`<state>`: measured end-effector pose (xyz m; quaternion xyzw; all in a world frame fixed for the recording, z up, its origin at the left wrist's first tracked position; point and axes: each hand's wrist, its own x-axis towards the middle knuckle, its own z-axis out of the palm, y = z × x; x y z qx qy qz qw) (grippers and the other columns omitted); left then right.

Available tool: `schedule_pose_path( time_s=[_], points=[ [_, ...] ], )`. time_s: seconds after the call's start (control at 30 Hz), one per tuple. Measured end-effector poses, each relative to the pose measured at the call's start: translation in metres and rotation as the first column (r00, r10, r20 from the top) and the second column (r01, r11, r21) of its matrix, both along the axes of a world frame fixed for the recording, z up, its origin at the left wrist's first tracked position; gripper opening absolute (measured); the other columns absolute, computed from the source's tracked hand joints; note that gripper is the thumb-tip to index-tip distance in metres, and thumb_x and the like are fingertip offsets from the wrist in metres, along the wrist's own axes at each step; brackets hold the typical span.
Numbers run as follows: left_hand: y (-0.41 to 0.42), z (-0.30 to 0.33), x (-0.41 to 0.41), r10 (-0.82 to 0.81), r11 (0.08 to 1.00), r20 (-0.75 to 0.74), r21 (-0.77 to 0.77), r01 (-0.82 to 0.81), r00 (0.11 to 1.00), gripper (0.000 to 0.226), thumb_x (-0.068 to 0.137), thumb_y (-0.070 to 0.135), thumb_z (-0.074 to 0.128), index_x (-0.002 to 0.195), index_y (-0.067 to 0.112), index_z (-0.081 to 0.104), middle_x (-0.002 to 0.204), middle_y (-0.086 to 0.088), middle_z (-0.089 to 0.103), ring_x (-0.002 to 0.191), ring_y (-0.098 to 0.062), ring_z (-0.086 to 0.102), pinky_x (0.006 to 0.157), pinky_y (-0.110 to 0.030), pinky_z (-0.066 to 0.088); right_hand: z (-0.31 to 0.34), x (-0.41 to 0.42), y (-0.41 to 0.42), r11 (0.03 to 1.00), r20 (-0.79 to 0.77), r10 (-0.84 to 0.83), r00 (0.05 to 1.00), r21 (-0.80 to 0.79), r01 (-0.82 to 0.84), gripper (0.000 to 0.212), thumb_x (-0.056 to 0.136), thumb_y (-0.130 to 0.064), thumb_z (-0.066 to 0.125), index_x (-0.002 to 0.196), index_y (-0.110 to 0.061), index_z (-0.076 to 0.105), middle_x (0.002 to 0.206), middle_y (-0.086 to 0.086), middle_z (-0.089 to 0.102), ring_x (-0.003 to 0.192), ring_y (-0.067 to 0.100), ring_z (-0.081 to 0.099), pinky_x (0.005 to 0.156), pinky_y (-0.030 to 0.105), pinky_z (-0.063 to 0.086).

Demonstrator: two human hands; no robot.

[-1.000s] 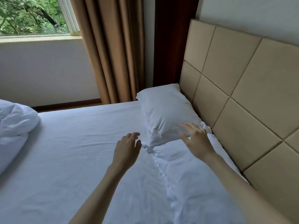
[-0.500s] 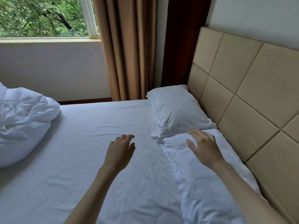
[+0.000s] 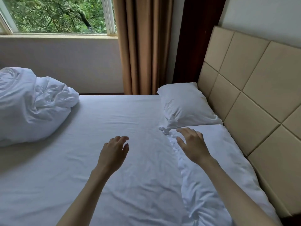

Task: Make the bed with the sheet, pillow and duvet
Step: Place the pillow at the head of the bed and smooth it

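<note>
Two hands, left hand [image 3: 112, 152] and right hand [image 3: 193, 145], hover loose-fingered, holding nothing, over sheet [image 3: 114, 124] beside pillow [image 3: 211, 160] edge.

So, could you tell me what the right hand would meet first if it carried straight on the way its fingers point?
Probably the far pillow: the right hand points at its crumpled near corner, though depth is unclear.

No writing, label, brand, number or sign can be read anywhere in this view.
</note>
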<state>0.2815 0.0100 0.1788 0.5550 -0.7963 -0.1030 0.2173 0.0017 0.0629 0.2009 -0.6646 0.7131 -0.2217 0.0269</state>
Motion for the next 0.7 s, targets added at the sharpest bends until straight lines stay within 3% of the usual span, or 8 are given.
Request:
schedule_pose_path(
  time_s=[0.27,0.7],
  points=[
    [-0.002,-0.013,0.081,-0.044,0.982,0.031,-0.181,0.049,0.999,0.024,0.081,0.002,0.069,0.103,0.011,0.069,0.097,-0.002,0.069,0.083,-0.028,0.065,0.069,-0.038,0.050,-0.004,0.074,-0.007,0.999,0.026,0.042,0.999,-0.009,-0.042,0.029,0.095,-0.024,0.054,0.122,-0.017,0.060,0.127,-0.003,0.060,0.118,0.021,0.052,0.100,0.035,0.030],
    [-0.064,-0.024,0.345,0.045,0.994,0.187,-0.110,-0.025,0.981,0.036,0.082,0.011,0.066,0.118,0.009,0.064,0.113,-0.008,0.067,0.097,-0.034,0.064,0.075,-0.043,0.050,-0.013,0.328,-0.066,0.997,0.078,0.080,0.994,0.006,-0.081,0.032,0.095,-0.025,0.052,0.125,-0.016,0.058,0.130,-0.001,0.057,0.119,0.021,0.051,0.102,0.034,0.028]
  ],
)
